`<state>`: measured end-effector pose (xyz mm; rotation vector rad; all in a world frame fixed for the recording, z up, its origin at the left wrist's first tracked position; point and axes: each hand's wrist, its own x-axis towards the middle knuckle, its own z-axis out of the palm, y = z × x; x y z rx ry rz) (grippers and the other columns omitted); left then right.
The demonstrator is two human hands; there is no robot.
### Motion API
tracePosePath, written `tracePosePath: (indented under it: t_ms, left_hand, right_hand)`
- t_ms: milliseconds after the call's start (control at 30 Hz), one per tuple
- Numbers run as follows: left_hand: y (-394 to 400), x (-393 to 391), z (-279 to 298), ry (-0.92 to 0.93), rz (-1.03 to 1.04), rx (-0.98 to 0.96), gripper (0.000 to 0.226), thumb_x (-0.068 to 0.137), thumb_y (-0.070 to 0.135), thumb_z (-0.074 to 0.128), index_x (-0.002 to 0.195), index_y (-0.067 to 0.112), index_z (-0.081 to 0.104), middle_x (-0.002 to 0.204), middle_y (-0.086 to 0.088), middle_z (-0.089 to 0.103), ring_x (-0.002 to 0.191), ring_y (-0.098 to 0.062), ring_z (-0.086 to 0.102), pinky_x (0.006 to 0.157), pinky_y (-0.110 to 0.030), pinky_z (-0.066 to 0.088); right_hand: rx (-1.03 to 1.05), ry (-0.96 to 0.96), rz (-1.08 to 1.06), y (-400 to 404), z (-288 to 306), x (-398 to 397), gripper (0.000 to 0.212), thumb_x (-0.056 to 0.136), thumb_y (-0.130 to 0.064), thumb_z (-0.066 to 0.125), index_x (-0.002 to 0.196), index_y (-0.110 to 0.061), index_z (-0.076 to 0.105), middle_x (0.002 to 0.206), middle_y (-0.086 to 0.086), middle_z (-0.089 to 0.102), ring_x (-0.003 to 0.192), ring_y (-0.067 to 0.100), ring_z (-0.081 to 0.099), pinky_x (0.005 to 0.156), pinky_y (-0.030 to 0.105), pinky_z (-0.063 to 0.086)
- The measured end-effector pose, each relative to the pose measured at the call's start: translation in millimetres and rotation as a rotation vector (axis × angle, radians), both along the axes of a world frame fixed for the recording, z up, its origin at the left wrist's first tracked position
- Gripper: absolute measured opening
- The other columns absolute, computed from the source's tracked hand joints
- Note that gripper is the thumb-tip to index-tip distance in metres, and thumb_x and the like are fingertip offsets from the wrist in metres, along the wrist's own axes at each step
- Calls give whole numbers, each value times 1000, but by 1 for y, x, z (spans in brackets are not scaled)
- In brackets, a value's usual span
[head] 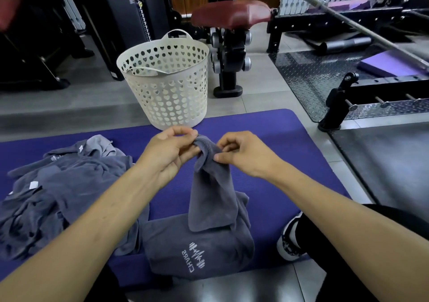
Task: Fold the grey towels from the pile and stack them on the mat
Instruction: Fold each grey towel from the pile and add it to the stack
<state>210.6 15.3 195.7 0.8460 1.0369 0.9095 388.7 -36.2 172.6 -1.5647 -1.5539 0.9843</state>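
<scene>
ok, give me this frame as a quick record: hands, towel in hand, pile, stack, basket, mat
left hand: pinches the top edge of the held towel
right hand: pinches the same edge, close beside the left
held towel: grey, hanging down, lower end reaching the folded towel
folded towel: on the mat, logo facing up
pile: unfolded grey towels, left part of the mat
basket: white, upright at the mat's far edge
mat: purple, on the floor
</scene>
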Motion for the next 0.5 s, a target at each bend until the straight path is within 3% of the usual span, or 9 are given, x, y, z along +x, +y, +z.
tracePosePath:
  t_ms: [67, 133, 167, 233, 300, 400, 500]
  left_hand:
    - [0, -7, -5, 263, -39, 135, 10, 91, 6, 67, 85, 12, 63, 75, -6, 69, 60, -10, 68, 59, -24, 56]
    - [1, -15, -8, 600, -44, 411, 12, 89, 11, 70, 83, 21, 66, 78, 2, 69, 66, -7, 66, 67, -32, 56]
    - [0, -19, -7, 673, -60, 567, 14, 86, 12, 71, 84, 26, 68, 83, 7, 70, 75, -5, 66, 75, -34, 56]
    - [-6, -23, -2, 628, -244, 802, 26, 81, 14, 71, 100, 32, 70, 107, 15, 67, 104, -4, 63, 91, -31, 51]
    - [-15, -20, 1, 563, -468, 889, 42, 77, 14, 71, 116, 31, 67, 122, 17, 64, 120, -10, 58, 99, -31, 46]
    - [-22, -11, -6, 627, -377, 995, 34, 80, 22, 75, 110, 36, 68, 109, 23, 68, 107, -7, 64, 95, -29, 50]
    - [-23, -6, -9, 577, -239, 919, 24, 83, 14, 77, 90, 36, 71, 87, 20, 72, 81, 0, 67, 79, -21, 52]
  right_hand:
    - [-28, 18, 4, 2, 4, 3, 8, 86, -11, 73, 82, -17, 69, 71, 3, 65, 67, 12, 58, 72, 40, 53]
    - [-38, 77, 12, 3, 10, 7, 6, 88, -13, 71, 83, -17, 71, 72, 7, 63, 69, 16, 55, 70, 37, 48]
    - [-41, 107, 16, 3, 13, 8, 7, 88, -14, 71, 82, -18, 72, 73, 6, 64, 71, 15, 56, 72, 35, 48]
    - [-37, 165, 17, 3, 17, 10, 12, 89, -14, 71, 79, -21, 73, 72, -4, 68, 72, 8, 61, 74, 26, 49]
    - [-34, 230, 8, 3, 20, 12, 12, 89, -13, 71, 80, -21, 74, 73, -8, 70, 73, 3, 63, 73, 21, 48]
    - [-53, 297, 10, 3, 21, 15, 8, 89, -12, 70, 86, -17, 76, 83, -2, 74, 80, 6, 66, 79, 25, 50]
    - [-87, 340, 18, -1, 18, 15, 9, 91, -14, 68, 92, -14, 76, 90, 8, 74, 86, 13, 66, 86, 34, 51]
